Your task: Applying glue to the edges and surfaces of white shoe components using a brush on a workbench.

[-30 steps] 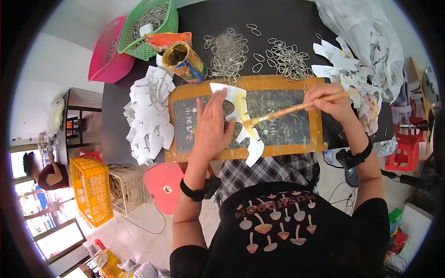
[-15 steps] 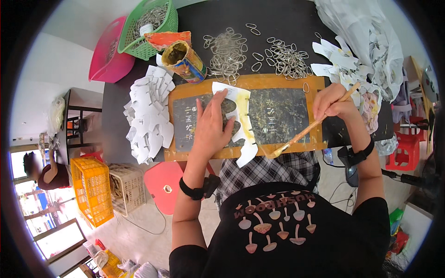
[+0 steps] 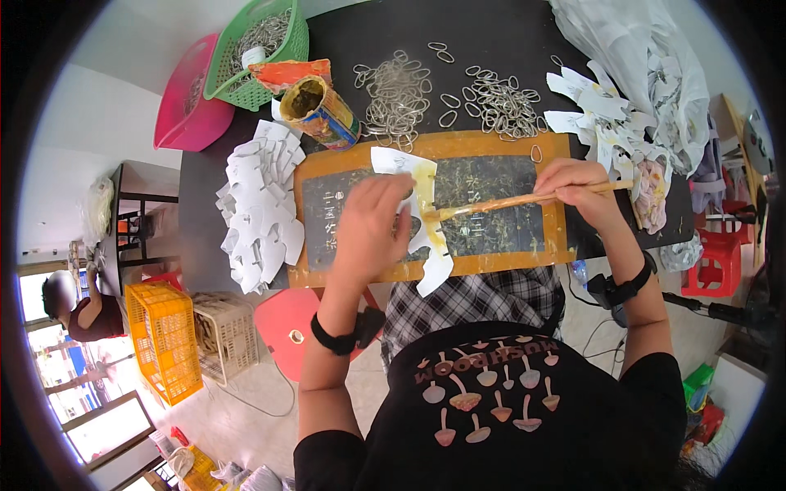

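Note:
A white cut-out piece (image 3: 436,266) with a curved edge, short dark marks and a yellow smeared strip lies on the dark, brown-bordered board (image 3: 508,176). My left hand (image 3: 370,225), slightly blurred, is over its left side with thumb and fingers apart, partly hiding it. In my right hand (image 3: 577,186) is a long wooden-handled brush (image 3: 499,202), gripped toward the handle's far end. Its tip meets the yellow strip. Behind the board stands a stained open can (image 3: 321,114) with yellowish-brown residue inside.
Overlapping white cut-outs (image 3: 260,204) are heaped left of the board. Metal rings (image 3: 395,98) lie in piles behind it, and more fill a green basket (image 3: 260,49) beside a pink basket (image 3: 196,102). Yellow-smeared white pieces (image 3: 602,114) and clear plastic (image 3: 647,41) are at the right.
The brush has swung up and left from the board's front edge onto the white piece. My left hand has shifted slightly, its fingers more bent; the piece has barely moved.

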A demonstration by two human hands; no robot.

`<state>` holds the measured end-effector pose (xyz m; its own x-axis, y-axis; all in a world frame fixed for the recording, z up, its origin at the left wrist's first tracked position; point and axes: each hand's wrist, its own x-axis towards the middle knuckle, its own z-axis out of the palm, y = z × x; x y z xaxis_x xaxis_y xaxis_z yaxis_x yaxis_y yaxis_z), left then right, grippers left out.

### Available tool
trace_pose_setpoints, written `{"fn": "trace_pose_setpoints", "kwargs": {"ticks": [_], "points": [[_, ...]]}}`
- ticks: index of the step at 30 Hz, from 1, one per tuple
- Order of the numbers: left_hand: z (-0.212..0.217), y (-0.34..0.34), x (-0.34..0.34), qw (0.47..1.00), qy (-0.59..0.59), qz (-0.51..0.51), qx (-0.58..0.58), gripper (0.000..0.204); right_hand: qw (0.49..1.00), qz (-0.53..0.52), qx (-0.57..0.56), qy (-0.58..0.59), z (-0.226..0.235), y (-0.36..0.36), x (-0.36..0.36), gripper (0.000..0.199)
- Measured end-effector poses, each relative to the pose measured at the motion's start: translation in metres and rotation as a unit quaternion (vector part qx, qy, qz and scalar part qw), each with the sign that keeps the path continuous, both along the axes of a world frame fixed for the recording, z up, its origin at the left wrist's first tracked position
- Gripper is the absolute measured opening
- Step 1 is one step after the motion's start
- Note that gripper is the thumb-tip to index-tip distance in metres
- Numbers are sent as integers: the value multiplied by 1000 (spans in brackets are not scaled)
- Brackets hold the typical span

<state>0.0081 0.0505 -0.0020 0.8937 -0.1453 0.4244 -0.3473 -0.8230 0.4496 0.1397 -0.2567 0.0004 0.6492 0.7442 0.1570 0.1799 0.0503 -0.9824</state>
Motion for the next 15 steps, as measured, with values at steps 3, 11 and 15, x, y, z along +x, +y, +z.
{"fn": "trace_pose_setpoints", "kwargs": {"ticks": [3, 11, 15], "points": [[2, -20, -32, 1000, 6, -4, -6, 31, 999, 25, 20, -15, -4, -4, -2, 20], [-23, -39, -85, 999, 40, 12, 28, 40, 996, 51, 9, -70, 5, -2, -8, 20], [-26, -40, -86, 998, 45, 17, 28, 41, 993, 119, 17, -1, 4, -15, -6, 19]]}}
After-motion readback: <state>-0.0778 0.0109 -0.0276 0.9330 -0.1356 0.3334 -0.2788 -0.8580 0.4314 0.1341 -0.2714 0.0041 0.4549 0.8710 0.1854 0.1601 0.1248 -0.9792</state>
